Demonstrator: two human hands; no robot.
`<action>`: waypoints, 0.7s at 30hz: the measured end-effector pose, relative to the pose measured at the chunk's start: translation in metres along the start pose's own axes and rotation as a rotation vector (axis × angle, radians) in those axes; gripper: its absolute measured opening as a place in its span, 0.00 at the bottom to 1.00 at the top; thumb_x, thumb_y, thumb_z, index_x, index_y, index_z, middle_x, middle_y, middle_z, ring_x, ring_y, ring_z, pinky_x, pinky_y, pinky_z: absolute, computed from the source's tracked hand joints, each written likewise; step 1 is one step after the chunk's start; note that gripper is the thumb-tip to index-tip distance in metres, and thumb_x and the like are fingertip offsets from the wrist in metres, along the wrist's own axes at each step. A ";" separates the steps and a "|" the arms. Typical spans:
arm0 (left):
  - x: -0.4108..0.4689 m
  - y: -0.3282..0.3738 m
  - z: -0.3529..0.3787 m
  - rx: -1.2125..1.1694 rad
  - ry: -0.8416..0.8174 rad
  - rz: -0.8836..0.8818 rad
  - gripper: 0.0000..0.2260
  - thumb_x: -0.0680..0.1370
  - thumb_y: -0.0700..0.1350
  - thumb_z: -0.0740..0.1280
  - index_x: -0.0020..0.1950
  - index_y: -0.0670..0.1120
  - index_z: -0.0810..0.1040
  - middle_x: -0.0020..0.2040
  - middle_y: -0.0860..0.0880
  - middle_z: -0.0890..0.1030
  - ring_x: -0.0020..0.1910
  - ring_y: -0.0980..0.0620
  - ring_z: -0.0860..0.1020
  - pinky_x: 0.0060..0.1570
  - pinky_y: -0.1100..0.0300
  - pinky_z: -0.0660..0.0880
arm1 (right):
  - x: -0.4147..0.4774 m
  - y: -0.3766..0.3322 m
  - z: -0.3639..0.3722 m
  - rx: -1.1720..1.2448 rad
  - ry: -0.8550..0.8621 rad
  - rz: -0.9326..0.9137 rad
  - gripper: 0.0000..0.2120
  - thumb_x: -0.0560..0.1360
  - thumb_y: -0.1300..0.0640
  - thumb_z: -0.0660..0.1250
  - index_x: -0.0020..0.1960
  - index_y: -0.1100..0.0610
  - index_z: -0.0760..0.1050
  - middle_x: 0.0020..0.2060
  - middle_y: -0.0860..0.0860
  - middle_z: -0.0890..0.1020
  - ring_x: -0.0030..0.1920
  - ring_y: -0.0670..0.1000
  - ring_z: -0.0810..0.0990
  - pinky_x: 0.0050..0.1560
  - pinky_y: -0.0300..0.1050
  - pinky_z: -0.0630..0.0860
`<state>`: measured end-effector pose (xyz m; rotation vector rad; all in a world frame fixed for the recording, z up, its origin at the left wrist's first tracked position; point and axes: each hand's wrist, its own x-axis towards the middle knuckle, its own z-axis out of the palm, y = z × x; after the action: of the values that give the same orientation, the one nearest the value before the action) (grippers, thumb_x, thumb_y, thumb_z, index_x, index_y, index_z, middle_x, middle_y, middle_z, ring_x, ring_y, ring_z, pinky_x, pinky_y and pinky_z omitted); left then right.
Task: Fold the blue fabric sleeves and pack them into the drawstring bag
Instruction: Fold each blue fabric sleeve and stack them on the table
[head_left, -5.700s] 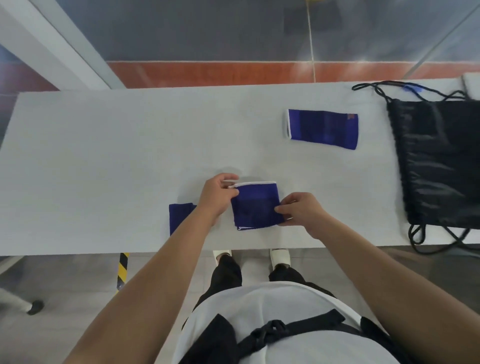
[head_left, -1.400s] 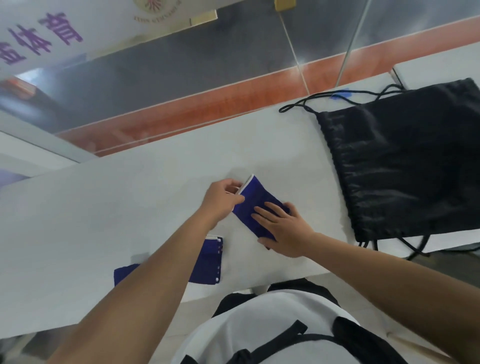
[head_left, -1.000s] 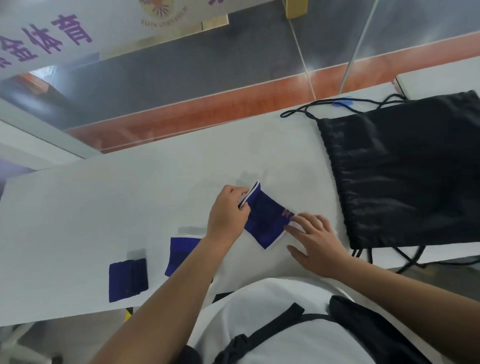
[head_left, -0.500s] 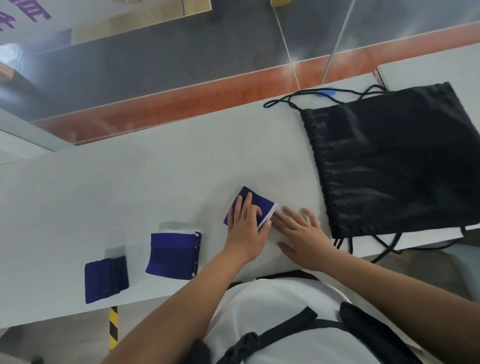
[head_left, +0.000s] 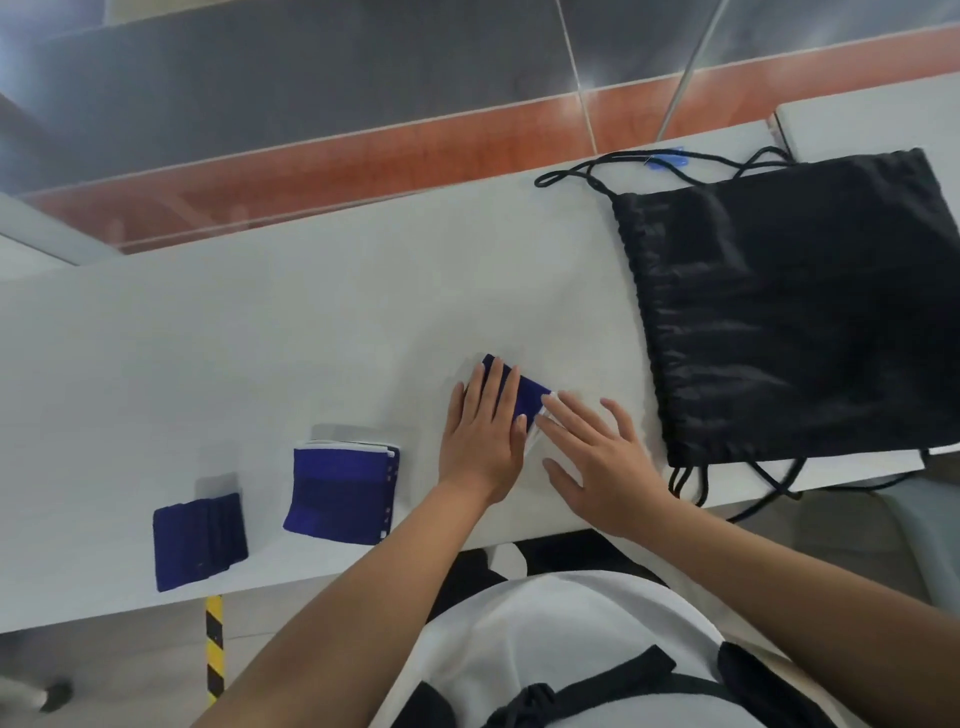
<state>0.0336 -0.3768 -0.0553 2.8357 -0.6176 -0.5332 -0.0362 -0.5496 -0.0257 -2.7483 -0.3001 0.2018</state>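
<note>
A folded blue sleeve (head_left: 531, 388) lies near the table's front edge, mostly covered by my left hand (head_left: 485, 434), which presses flat on it with straight fingers. My right hand (head_left: 592, 454) lies flat beside it on the right, fingers spread, fingertips touching the sleeve's white edge. Two more folded blue sleeves rest to the left: a larger one with white trim (head_left: 340, 484) and a smaller dark one (head_left: 199, 539). The black drawstring bag (head_left: 795, 312) lies flat at the right, its gathered mouth toward my hands.
The white table (head_left: 260, 338) stretches left and back. The bag's black cords (head_left: 587, 174) loop at the far edge by a blue tag (head_left: 667, 158); more cords (head_left: 691, 480) hang over the front edge. A second white table (head_left: 872, 119) adjoins at the far right.
My left hand folded the sleeve over toward my right hand and now presses it flat. My right hand slid off the sleeve to its right edge. The view shifted slightly.
</note>
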 end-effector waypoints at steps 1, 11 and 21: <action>0.001 -0.002 0.003 0.028 -0.018 -0.008 0.26 0.84 0.55 0.43 0.79 0.48 0.37 0.81 0.49 0.39 0.79 0.50 0.36 0.78 0.50 0.38 | 0.001 -0.001 0.003 -0.033 -0.045 0.007 0.25 0.80 0.45 0.58 0.74 0.53 0.69 0.76 0.51 0.68 0.78 0.52 0.61 0.76 0.64 0.55; 0.008 -0.004 -0.001 0.031 -0.136 0.018 0.29 0.84 0.56 0.44 0.78 0.48 0.32 0.80 0.48 0.33 0.78 0.49 0.32 0.78 0.47 0.39 | 0.000 0.015 0.018 -0.052 -0.079 0.010 0.24 0.80 0.47 0.60 0.74 0.53 0.70 0.74 0.49 0.70 0.77 0.51 0.63 0.74 0.66 0.58; 0.007 -0.026 -0.046 -0.522 -0.056 -0.596 0.19 0.72 0.44 0.71 0.63 0.49 0.77 0.57 0.49 0.81 0.54 0.46 0.80 0.54 0.50 0.76 | 0.020 0.002 0.014 0.274 -0.012 0.193 0.14 0.78 0.56 0.66 0.63 0.53 0.79 0.66 0.47 0.79 0.73 0.50 0.69 0.73 0.56 0.60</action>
<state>0.0663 -0.3519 -0.0223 2.4575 0.3458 -0.7328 -0.0189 -0.5420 -0.0410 -2.5016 -0.0067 0.2876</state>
